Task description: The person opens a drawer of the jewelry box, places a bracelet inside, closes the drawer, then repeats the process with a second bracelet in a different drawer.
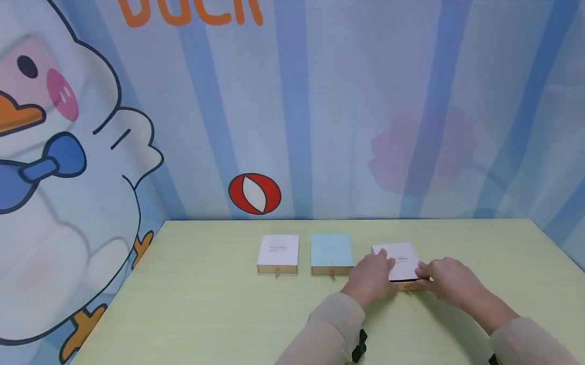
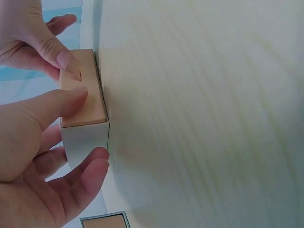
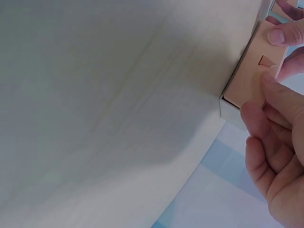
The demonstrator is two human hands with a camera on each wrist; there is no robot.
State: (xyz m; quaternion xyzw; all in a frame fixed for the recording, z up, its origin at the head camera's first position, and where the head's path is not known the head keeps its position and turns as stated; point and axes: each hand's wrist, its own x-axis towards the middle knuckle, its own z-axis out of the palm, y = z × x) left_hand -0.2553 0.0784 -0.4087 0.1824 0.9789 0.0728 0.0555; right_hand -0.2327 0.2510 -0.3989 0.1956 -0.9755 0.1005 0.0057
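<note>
A white drawer box (image 1: 407, 266) with small dark lettering on its lid sits on the table between both hands. My left hand (image 1: 372, 276) grips its left side; in the left wrist view the thumb lies on the tan drawer front (image 2: 88, 114). My right hand (image 1: 455, 283) holds the box at its right front corner. In the right wrist view, that hand's thumb tip is by the small pull tab (image 3: 268, 61). The drawer front looks about level with the sleeve's edge. Fingers behind the box are partly hidden.
Left of the hands, a light blue drawer box (image 1: 332, 252) and another white drawer box (image 1: 278, 252) stand in a row, tan fronts facing me. The pale yellow-green table (image 1: 210, 308) ends at a striped duck-print backdrop (image 1: 353, 109).
</note>
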